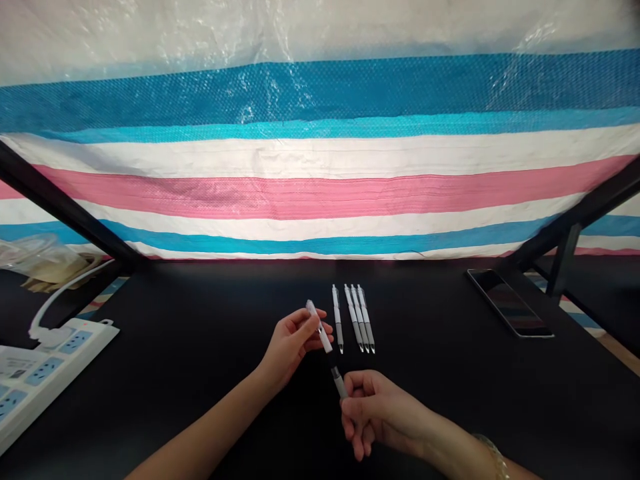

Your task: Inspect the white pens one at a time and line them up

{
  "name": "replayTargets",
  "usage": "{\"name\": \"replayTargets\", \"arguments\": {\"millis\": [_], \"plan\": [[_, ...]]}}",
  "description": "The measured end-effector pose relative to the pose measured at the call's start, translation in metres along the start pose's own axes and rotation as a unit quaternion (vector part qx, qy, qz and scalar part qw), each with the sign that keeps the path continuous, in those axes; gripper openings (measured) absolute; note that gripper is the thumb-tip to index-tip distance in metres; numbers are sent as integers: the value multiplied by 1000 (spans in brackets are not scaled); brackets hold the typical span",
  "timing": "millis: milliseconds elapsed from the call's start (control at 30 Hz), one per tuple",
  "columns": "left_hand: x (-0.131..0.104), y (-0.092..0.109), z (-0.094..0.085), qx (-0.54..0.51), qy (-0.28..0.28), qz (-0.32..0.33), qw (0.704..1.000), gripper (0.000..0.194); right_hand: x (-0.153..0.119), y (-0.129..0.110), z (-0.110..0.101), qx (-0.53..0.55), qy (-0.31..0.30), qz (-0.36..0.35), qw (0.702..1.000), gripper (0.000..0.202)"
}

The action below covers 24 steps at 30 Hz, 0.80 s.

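Between finger and thumb, my left hand grips a white pen barrel, tilted with its lower end toward my right hand. My right hand pinches a grey pen grip section, whose dark, clear-looking end points up at the barrel. A small gap separates the two pen parts, held over the black table. Just beyond my hands lie white pens with grey grips, tips toward me: a single pen and, to its right, a close group of three pens.
A phone lies at the right of the table. On the left stands a white power strip with a plugged-in cable, near a clear plastic bag. A striped sheet hangs behind, between black frame bars.
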State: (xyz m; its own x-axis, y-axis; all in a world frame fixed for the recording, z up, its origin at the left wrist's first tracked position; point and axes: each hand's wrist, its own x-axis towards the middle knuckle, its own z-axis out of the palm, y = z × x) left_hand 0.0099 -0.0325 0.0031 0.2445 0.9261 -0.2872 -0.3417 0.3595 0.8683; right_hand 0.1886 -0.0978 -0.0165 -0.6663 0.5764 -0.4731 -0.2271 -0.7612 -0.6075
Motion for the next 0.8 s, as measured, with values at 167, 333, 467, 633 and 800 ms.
{"name": "replayTargets", "arguments": {"millis": [167,333,467,633,800], "plan": [[-9,0,7,72,-62,2,995,26,-1,-3,2,-8,10,-13,1000,39],[-7,2,4,78,-82,-2,994,23,-2,-2,2,12,19,-24,999,38],[-5,-2,1,38,-101,-17,994,21,1,0,0,22,0,-27,999,37],[-3,-2,-1,12,-82,-6,997,19,2,0,-3,12,4,-21,1000,43],[-4,-2,-1,11,-78,-2,997,18,2,2,-4,-12,-5,-25,1000,39]]}}
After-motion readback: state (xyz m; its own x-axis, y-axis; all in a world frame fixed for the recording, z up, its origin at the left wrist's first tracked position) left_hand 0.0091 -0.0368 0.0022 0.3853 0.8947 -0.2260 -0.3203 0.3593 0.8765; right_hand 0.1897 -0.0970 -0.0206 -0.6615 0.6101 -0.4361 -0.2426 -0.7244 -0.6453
